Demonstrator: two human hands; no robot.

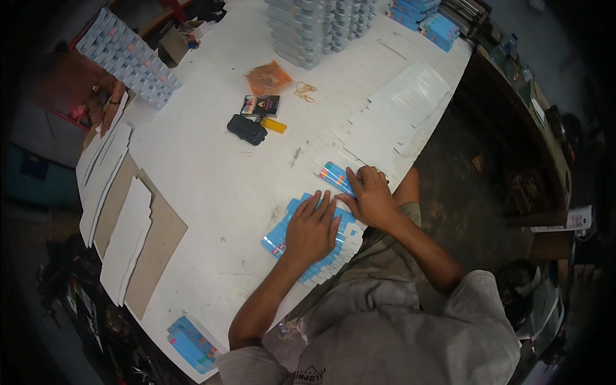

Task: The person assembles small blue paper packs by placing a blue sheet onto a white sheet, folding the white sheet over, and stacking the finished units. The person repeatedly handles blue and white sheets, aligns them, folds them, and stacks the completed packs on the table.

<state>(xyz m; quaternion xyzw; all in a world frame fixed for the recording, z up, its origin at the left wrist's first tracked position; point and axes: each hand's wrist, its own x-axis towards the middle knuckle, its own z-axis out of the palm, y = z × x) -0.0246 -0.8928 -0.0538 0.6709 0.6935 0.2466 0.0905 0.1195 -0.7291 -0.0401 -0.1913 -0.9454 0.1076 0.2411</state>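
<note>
A fan of flat blue carton blanks [278, 239] with pale flaps lies at the table's near edge. My left hand [312, 232] rests on it, palm down, fingers stretched out. Just beyond, to the right, is a single blue folded carton [332, 174] with small coloured print. My right hand [373, 200] grips its near right end, with one finger on top and the thumb at the near side. The undersides of both hands are hidden.
White sheets [410, 96] lie at the right. A black case [247, 129], a yellow lighter [274, 125], a small box [260, 104] and an orange bag [268, 78] sit mid-table. Tall carton stacks [295, 32] stand behind. At left, another person's hand [110, 119] touches white blanks [131, 237].
</note>
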